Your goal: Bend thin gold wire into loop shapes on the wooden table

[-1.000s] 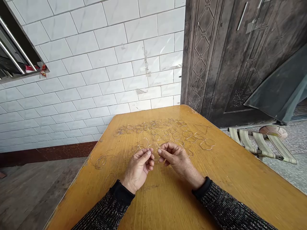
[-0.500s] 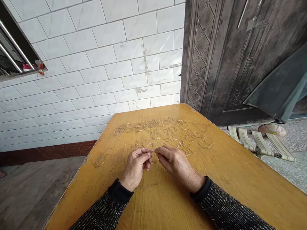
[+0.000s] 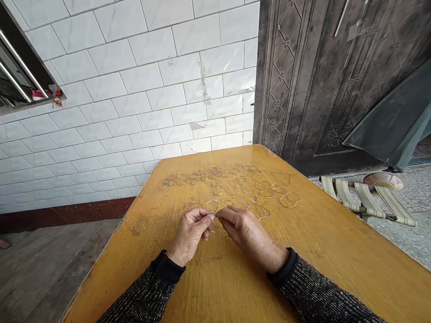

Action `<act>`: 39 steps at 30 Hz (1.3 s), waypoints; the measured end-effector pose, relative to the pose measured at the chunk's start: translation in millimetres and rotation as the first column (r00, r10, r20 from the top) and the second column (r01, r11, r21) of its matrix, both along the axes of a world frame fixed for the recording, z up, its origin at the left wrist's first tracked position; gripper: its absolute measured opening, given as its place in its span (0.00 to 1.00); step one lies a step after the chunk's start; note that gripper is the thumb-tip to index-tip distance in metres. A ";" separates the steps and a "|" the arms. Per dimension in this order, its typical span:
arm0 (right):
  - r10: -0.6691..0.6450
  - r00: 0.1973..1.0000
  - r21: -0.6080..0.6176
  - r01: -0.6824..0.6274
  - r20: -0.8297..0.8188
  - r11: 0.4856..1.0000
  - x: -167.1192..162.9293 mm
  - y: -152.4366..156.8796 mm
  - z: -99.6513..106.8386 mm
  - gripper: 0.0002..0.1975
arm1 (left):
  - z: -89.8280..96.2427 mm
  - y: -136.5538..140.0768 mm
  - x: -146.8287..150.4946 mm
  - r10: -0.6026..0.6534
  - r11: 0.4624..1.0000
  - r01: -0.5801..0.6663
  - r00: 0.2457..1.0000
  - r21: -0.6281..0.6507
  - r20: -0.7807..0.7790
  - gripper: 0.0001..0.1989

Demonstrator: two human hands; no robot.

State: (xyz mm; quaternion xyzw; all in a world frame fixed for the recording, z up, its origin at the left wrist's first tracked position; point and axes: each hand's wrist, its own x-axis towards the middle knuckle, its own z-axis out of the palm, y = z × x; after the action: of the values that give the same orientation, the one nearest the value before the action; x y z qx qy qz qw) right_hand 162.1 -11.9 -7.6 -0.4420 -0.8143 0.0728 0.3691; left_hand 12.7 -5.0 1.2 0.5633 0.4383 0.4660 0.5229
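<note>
Between my hands is a thin wire loop point(image 3: 211, 200), its round part standing up past the fingertips. My left hand point(image 3: 191, 233) pinches it between thumb and forefinger. From the other side, my right hand point(image 3: 245, 231) holds the wire with its fingertips pressed together, almost touching the left thumb. A short pale wire end shows below the fingers. Exactly how the wire runs inside the two pinches is hidden. Just beyond the hands, several similar wire loops point(image 3: 266, 190) lie on the wooden table point(image 3: 215, 287).
Left of my left hand lie a bundle of wire loops point(image 3: 139, 225) and a single loop point(image 3: 153, 251). A white tiled wall point(image 3: 144, 96) and a dark metal door point(image 3: 313, 89) stand behind the table. A strap-seat stool point(image 3: 367, 199) is at the right.
Both hands have drawn slightly closer together, fingertips now almost meeting. The wire loop between them stands a little more to the right. The loops on the table have not moved.
</note>
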 end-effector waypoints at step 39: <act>-0.058 0.609 -0.447 -0.511 -0.791 0.734 -4.7 4.0 6.7 0.19 | -1.7 2.9 -6.8 -0.088 0.983 0.099 0.993 -0.156 0.078 0.15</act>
State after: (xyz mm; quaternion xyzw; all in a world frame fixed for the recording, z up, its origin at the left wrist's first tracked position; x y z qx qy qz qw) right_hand 157.4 -7.8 -0.9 -0.3505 -0.5571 0.5718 0.4897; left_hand 5.9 -2.1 -0.5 0.5228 0.4286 0.4238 0.6029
